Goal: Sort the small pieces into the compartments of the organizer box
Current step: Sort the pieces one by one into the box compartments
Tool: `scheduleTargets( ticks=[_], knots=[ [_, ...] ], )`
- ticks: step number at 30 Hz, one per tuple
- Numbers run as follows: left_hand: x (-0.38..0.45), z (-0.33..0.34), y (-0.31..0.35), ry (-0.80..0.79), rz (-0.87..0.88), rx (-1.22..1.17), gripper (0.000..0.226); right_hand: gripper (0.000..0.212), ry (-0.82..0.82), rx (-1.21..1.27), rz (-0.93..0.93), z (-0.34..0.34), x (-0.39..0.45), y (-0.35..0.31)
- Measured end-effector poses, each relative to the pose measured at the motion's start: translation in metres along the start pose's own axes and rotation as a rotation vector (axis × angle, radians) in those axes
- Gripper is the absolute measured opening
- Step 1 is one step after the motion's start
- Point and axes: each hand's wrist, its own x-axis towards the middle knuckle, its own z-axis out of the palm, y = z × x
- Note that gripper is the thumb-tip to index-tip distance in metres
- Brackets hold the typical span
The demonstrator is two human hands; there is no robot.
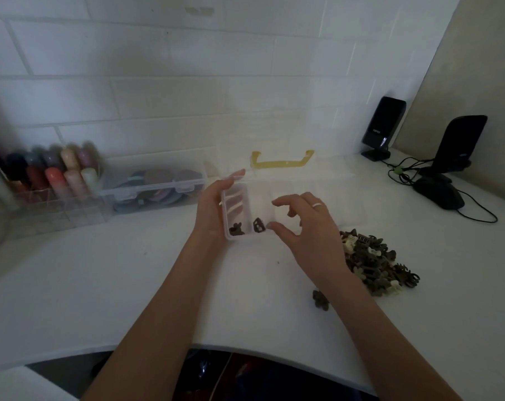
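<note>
Now the left hand [213, 209] is gripping the box [245, 211]; the right hand [309, 230], open and empty, is hovering nearer the pile [375, 264] lying to its right.

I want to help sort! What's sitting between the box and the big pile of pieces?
The right hand sits between the organizer box and the pile, seen from the head camera.

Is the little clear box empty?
No. The box has dark pieces in two compartments; the rest look empty.

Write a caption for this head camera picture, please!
Left hand steadies the clear organizer box; right hand hovers open above it, pile of small pieces waiting.
</note>
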Motion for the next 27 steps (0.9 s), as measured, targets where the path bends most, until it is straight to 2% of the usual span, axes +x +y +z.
scheduleTargets(
  ticks=[2, 5, 9, 11, 13, 18, 23, 27],
  knots=[
    [0.000, -0.001, 0.002, 0.018, 0.014, 0.002, 0.034, 0.016, -0.037, 0.045, -0.011, -0.005, -0.001, 0.002],
    [-0.002, 0.000, 0.005, 0.013, 0.031, 0.043, 0.027, 0.014, -0.188, 0.062, -0.106, -0.014, -0.005, 0.007],
    [0.000, -0.003, 0.007, 0.015, 0.018, 0.077, 0.025, 0.032, -0.265, 0.032, -0.188, -0.024, -0.014, 0.009],
    [0.000, -0.006, 0.007, 0.008, 0.001, 0.072, 0.034, 0.040, -0.268, -0.057, -0.204, -0.029, -0.019, 0.011],
    [-0.001, -0.005, 0.007, -0.004, -0.010, 0.065, 0.028, 0.045, -0.283, -0.167, -0.224, -0.036, -0.025, 0.012],
    [-0.008, -0.003, 0.009, -0.027, -0.022, 0.004, 0.024, 0.053, -0.322, -0.267, -0.166, -0.045, -0.037, 0.015],
    [-0.006, -0.002, 0.008, -0.033, -0.028, -0.018, 0.023, 0.035, -0.262, -0.030, -0.053, -0.059, -0.048, 0.021],
    [-0.004, -0.003, 0.005, -0.033, -0.018, -0.021, 0.023, 0.035, -0.378, -0.304, -0.107, -0.071, -0.070, 0.031]
  ],
)
